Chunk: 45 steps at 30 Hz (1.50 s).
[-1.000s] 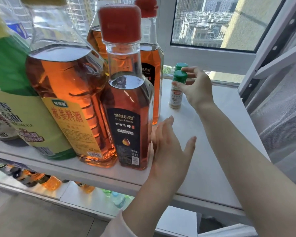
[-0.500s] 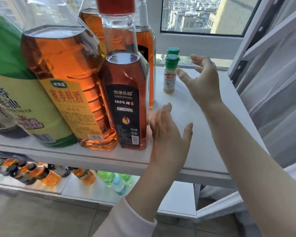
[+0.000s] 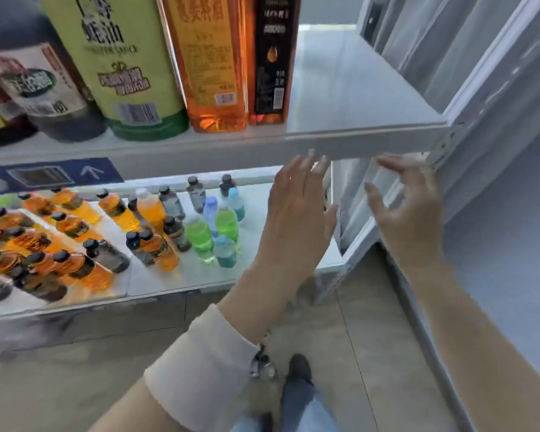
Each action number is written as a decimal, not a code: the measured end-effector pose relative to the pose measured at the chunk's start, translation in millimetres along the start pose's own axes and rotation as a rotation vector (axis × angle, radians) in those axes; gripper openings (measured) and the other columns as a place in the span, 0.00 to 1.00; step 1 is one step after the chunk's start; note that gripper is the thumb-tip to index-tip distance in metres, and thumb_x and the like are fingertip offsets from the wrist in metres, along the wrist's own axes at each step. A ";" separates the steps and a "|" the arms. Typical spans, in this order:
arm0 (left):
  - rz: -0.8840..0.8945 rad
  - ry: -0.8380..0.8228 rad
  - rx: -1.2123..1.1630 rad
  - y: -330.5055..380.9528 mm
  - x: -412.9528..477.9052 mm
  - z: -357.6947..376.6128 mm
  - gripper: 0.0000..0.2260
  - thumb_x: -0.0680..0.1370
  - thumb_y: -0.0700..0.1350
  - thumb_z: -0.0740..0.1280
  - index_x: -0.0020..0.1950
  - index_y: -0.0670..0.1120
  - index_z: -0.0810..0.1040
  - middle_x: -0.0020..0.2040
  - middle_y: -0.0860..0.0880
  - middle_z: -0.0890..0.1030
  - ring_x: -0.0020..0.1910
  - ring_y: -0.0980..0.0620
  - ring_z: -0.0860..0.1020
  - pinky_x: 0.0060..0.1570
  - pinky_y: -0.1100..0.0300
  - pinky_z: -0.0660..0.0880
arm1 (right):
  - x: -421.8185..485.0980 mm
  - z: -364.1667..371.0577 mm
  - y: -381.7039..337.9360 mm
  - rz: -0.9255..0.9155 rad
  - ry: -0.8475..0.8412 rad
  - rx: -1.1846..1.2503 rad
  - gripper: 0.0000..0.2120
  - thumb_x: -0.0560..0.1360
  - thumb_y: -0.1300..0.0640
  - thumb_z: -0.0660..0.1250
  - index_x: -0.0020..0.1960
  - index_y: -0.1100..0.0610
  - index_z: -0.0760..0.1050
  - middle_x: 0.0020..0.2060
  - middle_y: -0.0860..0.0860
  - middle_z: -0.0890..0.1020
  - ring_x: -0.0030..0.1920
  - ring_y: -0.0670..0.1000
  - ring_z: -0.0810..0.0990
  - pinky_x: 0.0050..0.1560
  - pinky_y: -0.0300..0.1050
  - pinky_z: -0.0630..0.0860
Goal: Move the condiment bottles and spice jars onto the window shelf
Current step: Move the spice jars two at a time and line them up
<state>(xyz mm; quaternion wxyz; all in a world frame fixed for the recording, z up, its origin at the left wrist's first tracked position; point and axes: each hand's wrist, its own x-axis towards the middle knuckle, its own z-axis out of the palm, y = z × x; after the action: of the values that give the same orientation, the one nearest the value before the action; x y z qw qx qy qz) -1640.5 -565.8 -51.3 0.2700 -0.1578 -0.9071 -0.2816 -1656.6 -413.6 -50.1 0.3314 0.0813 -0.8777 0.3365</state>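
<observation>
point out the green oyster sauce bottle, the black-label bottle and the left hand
green oyster sauce bottle (image 3: pixel 122 67): head view, on its pale green front label
black-label bottle (image 3: pixel 273 60): head view, on the black label, below the flame mark
left hand (image 3: pixel 296 213): head view, on the back of the hand

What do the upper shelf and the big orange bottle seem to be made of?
The upper shelf looks like painted metal, perhaps laminate: pale grey, smooth, softly shiny, with a thin straight front edge. The orange bottle is probably clear glossy plastic, possibly glass: light glows through its amber liquid at the base.
</observation>
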 end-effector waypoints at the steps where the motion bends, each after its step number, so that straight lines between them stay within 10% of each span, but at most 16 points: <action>1: 0.018 -0.035 0.032 -3.2 -17.1 -4.8 0.23 0.72 0.46 0.58 0.66 0.38 0.69 0.65 0.39 0.72 0.65 0.39 0.70 0.66 0.52 0.60 | -24.9 0.1 -5.5 0.039 -0.038 -0.013 0.17 0.73 0.54 0.66 0.58 0.64 0.75 0.55 0.59 0.78 0.58 0.56 0.75 0.62 0.41 0.68; 7: 0.119 -0.257 0.250 -15.5 -105.3 -21.3 0.28 0.64 0.41 0.76 0.62 0.37 0.74 0.61 0.38 0.76 0.60 0.38 0.75 0.58 0.45 0.72 | -145.0 -9.0 -27.3 0.161 -0.242 -0.171 0.21 0.71 0.57 0.69 0.63 0.62 0.73 0.61 0.59 0.75 0.63 0.57 0.71 0.63 0.46 0.65; 21: 0.222 -0.618 0.182 40.6 -277.7 -31.6 0.30 0.64 0.42 0.76 0.64 0.38 0.72 0.63 0.40 0.75 0.63 0.39 0.73 0.63 0.43 0.67 | -355.1 -71.9 -66.1 0.471 -0.420 -0.322 0.27 0.70 0.57 0.72 0.67 0.60 0.70 0.67 0.60 0.71 0.71 0.64 0.64 0.69 0.57 0.57; 45: 1.084 -0.919 -0.387 268.4 -520.5 -125.1 0.26 0.77 0.42 0.64 0.72 0.39 0.61 0.73 0.40 0.63 0.73 0.40 0.58 0.72 0.48 0.50 | -662.6 -294.6 -270.7 1.157 0.179 -0.789 0.25 0.72 0.58 0.71 0.66 0.63 0.70 0.64 0.62 0.73 0.69 0.64 0.67 0.64 0.65 0.68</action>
<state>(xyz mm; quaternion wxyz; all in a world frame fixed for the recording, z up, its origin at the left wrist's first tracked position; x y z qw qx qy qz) -1054.1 -497.9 -151.3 -0.0687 -0.7311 -0.6574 -0.1693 -894.1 -482.7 -163.2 0.1750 -0.5526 -0.8059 0.1207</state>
